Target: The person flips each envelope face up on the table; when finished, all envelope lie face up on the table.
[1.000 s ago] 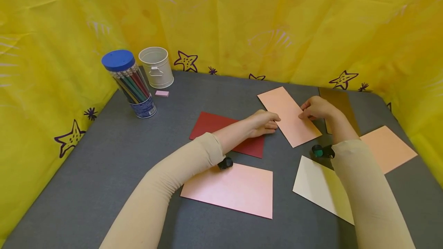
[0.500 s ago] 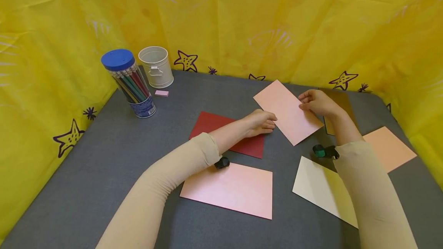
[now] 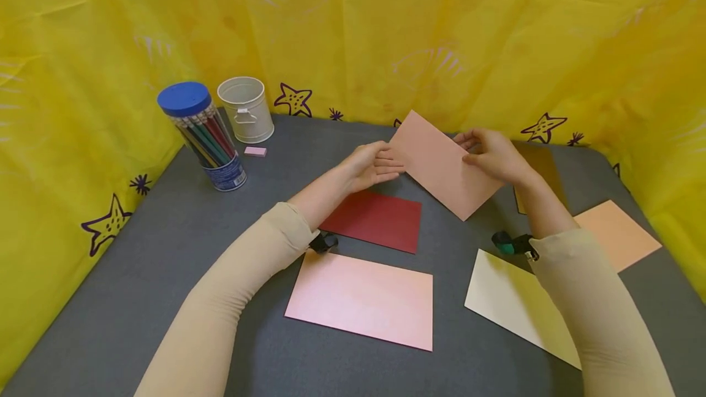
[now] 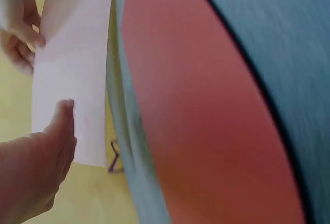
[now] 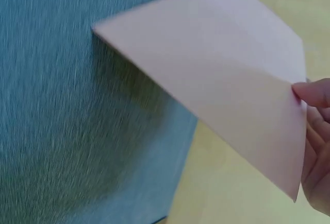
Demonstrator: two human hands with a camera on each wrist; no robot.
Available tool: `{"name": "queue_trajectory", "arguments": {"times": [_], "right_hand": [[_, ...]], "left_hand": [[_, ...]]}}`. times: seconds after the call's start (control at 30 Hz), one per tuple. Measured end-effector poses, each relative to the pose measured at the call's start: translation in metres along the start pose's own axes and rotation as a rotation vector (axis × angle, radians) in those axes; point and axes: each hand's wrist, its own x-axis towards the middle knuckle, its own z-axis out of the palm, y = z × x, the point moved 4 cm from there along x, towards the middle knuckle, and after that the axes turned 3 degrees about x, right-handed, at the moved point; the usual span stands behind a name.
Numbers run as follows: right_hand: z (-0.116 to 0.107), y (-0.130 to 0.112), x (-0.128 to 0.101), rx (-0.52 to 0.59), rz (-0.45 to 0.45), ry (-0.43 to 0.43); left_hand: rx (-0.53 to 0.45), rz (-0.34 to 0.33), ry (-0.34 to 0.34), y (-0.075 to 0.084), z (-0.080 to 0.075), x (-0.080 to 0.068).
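Note:
My right hand [image 3: 493,153] pinches the long edge of a pale pink card [image 3: 432,161], thumb on the face and fingers behind. The card stands tilted up, and in the right wrist view its low corner is close over the grey table with a shadow beneath. My left hand [image 3: 371,167] holds nothing; its fingers are straight and palm turned toward the card, fingertips right at its left edge. In the left wrist view this hand overlaps the card's lower end. Below my left hand lies a red card [image 3: 380,220], partly hidden by that hand and wrist.
A pink card [image 3: 364,299], a cream card [image 3: 515,299], a peach card [image 3: 618,234] and a brown card [image 3: 543,170] lie around the table [image 3: 165,299]. A blue-lidded tub of pencils [image 3: 206,136], a white bucket [image 3: 248,112] and a small pink block [image 3: 255,151] stand back left.
The pink card has been raised and tilted up from the table by my right hand. My left hand has moved left and up, its fingers straightening beside the card and uncovering more of the red card.

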Motion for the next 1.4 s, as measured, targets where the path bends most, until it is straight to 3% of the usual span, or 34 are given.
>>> {"name": "queue_trajectory", "arguments": {"times": [0.27, 0.53, 0.67, 0.87, 1.03, 1.1, 1.2, 1.3, 1.4], "right_hand": [[0.021, -0.038, -0.004, -0.072, -0.215, 0.170], [0.042, -0.055, -0.008, -0.136, -0.472, 0.319], [0.050, -0.059, -0.010, -0.175, -0.550, 0.349], [0.057, -0.060, -0.012, -0.248, -0.599, 0.367], [0.051, -0.051, -0.009, -0.234, -0.502, 0.455], [0.045, -0.047, -0.006, -0.182, -0.415, 0.514], [0.038, -0.038, -0.001, -0.021, -0.242, 0.564], [0.035, -0.026, 0.004, 0.174, -0.023, 0.529], [0.038, -0.017, 0.008, 0.339, 0.172, 0.417]], "left_hand": [[-0.080, -0.006, 0.027, 0.015, -0.039, -0.012], [-0.059, -0.017, 0.079, 0.015, -0.060, -0.017], [-0.063, -0.005, 0.118, 0.015, -0.067, -0.015], [-0.034, 0.071, 0.198, 0.017, -0.075, -0.014], [-0.007, 0.110, 0.249, 0.020, -0.084, -0.015], [0.000, 0.121, 0.268, 0.023, -0.088, -0.015], [0.006, 0.145, 0.287, 0.027, -0.092, -0.015], [0.004, 0.163, 0.295, 0.030, -0.095, -0.014], [0.022, 0.171, 0.306, 0.032, -0.098, -0.013]]}}
